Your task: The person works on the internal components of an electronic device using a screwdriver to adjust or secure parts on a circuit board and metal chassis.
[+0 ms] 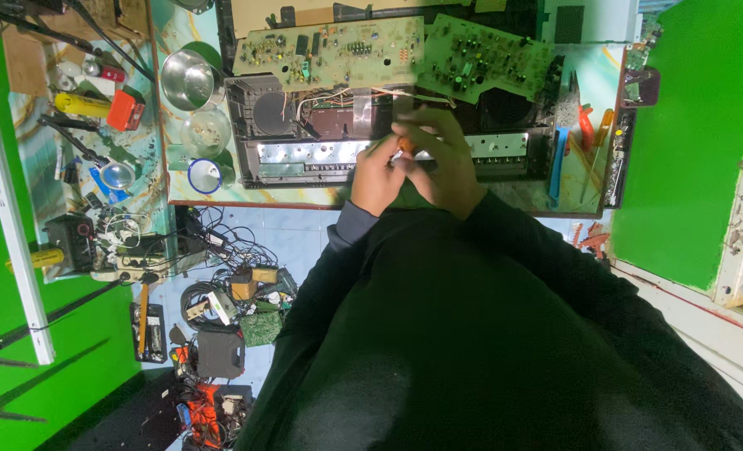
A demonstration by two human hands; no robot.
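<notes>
Dark sleeves (505, 334) fill the lower view, nearest the camera. Both hands meet over the opened stereo chassis (321, 138) on the bench. Left hand (377, 175) & right hand (442, 163) are curled together, fingers closed round a small orange-tipped tool (405, 144), prob. a screwdriver handle; can't tell which hand grips it tighter. Two green circuit boards (338, 50) lie flipped up behind the chassis. Left of it: steel bowl (188, 79), glass jar (206, 131), blue-rimmed lid (205, 175). Right edge: orange screwdriver (598, 138). Cables & parts litter the floor (221, 301).
</notes>
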